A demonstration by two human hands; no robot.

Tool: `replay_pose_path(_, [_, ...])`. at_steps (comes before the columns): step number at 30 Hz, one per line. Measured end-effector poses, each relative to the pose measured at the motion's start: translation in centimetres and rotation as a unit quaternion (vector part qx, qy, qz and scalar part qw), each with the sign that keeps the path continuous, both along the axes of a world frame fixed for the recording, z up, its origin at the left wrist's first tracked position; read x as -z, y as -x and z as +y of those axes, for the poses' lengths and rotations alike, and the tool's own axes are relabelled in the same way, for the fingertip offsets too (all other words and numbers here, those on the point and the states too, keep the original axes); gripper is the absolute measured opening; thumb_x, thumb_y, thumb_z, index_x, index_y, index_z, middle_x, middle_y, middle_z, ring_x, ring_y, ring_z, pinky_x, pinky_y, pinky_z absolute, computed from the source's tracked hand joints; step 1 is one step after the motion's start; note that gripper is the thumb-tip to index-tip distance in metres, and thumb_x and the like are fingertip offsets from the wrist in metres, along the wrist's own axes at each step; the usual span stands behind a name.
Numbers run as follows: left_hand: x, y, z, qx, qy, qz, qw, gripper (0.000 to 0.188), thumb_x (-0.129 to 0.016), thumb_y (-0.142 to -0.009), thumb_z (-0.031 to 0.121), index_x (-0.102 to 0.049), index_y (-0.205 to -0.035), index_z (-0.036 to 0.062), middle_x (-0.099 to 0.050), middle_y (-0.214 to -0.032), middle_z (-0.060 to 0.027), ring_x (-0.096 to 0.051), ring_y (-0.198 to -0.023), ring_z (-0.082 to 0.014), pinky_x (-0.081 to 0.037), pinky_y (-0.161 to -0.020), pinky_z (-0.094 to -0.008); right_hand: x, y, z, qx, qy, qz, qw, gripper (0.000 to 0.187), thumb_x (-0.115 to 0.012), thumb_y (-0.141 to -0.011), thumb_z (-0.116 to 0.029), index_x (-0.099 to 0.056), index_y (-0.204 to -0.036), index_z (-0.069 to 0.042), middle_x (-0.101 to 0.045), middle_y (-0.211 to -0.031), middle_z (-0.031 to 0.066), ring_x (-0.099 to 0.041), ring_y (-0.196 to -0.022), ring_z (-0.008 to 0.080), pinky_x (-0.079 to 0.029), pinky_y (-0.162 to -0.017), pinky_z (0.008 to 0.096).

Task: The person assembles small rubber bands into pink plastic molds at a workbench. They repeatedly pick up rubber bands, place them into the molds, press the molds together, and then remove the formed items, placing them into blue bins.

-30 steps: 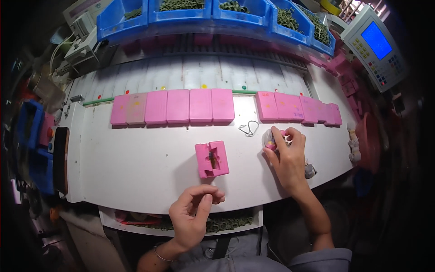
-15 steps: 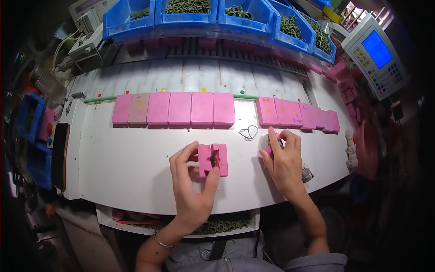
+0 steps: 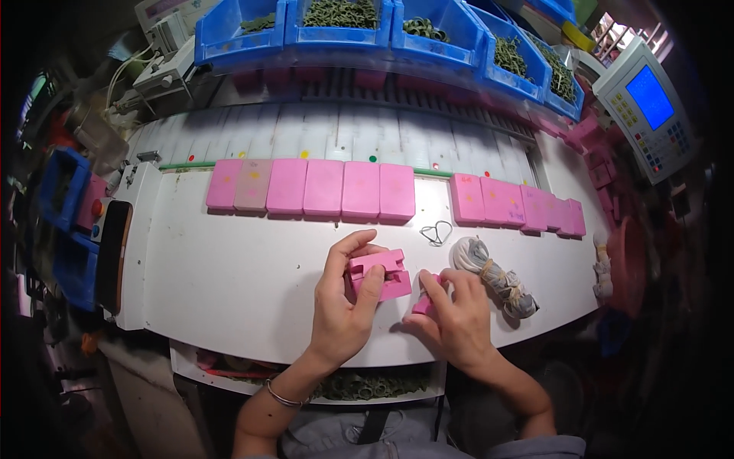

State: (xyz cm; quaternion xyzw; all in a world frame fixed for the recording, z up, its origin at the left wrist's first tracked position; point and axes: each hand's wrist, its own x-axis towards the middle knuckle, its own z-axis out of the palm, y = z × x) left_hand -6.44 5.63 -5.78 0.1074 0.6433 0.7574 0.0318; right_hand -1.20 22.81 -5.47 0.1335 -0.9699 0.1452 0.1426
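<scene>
Over the middle of the white worktop, my left hand (image 3: 336,329) grips a notched pink block (image 3: 396,289), thumb across its front and fingers behind. A slot with a dark gap runs through the block, partly covered by the thumb. Just to the right, my right hand (image 3: 464,323) pinches a smaller pink piece (image 3: 423,304) between thumb and fingers. The two pink parts are close together, with a small gap between them. What lies under my right fingers is hidden.
Behind my hands stands a row of pink blocks (image 3: 323,187), with a second row (image 3: 501,202) at the right. A tied grey-white bundle (image 3: 495,277) and a thin dark loop (image 3: 436,233) lie nearby. Blue bins (image 3: 340,38) of green pieces line the back; an open drawer (image 3: 306,394) sits below.
My right hand has come left and nearer, away from the grey-white bundle, carrying the small pink piece toward the block. My left hand has tilted the notched block. The whole view has shifted slightly.
</scene>
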Motion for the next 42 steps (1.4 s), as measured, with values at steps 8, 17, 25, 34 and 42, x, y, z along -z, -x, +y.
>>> replay_pose_path(8, [0.8, 0.0, 0.0, -0.010, -0.003, 0.048, 0.999, 0.049, -0.049, -0.087, 0.004, -0.030, -0.131, -0.0028, -0.044, -0.122, -0.0159, -0.044, -0.111, -0.0180, -0.039, -0.094, -0.0321, -3.1, 6.0, -1.6, -0.069, 0.359, -0.196, 0.910, 0.033, -0.066, -0.083, -0.015, -0.059, -0.111, 0.001, -0.062, -0.093, 0.0147, -0.060, -0.083, 0.0248, -0.048, -0.075, 0.0327])
replay_pose_path(17, [1.2, -2.0, -1.7, 0.001, 0.255, 0.195, 0.947, 0.068, -0.071, -0.071, 0.017, -0.041, -0.132, 0.0104, -0.038, -0.139, -0.0156, -0.028, -0.128, -0.0406, -0.019, -0.108, -0.0486, -1.3, 10.0, -2.6, -0.017, 0.434, -0.298, 0.850, 0.022, -0.059, -0.090, -0.017, -0.059, -0.095, 0.004, -0.065, -0.077, 0.0103, -0.061, -0.070, 0.0121, -0.049, -0.066, 0.0270])
replay_pose_path(25, [0.9, -0.8, -3.1, 0.050, 0.346, 0.186, 0.918, 0.093, -0.077, -0.064, 0.031, -0.026, -0.141, 0.0137, -0.038, -0.140, -0.0046, -0.034, -0.122, -0.0364, -0.025, -0.101, -0.0491, -3.8, 3.3, 4.8, 0.032, 0.034, -0.103, 0.994, 0.066, -0.066, -0.076, -0.002, -0.038, -0.135, 0.001, -0.040, -0.132, 0.0199, -0.043, -0.115, 0.0373, -0.038, -0.097, 0.0401])
replay_pose_path(34, [0.3, 0.1, -3.4, 0.078, 0.398, 0.190, 0.894, 0.104, -0.079, -0.059, 0.036, -0.019, -0.142, 0.0131, -0.034, -0.141, -0.0066, -0.034, -0.121, -0.0360, -0.026, -0.099, -0.0508, -5.2, 1.4, 3.7, -0.052, 0.013, -0.042, 0.998, 0.058, -0.060, -0.068, 0.007, -0.053, -0.125, 0.000, -0.051, -0.128, 0.0149, -0.052, -0.098, 0.0275, -0.041, -0.085, 0.0356])
replay_pose_path(42, [0.8, 0.2, -3.6, 0.083, 0.417, 0.227, 0.876, 0.112, -0.081, -0.056, 0.036, -0.012, -0.142, 0.0126, -0.029, -0.145, -0.0037, -0.035, -0.121, -0.0365, -0.028, -0.098, -0.0515, -3.5, 4.6, 1.3, -0.274, -0.222, 0.111, 0.929, 0.041, -0.057, -0.077, -0.013, -0.061, -0.118, -0.012, -0.054, -0.128, -0.0013, -0.051, -0.091, 0.0151, -0.038, -0.072, 0.0294])
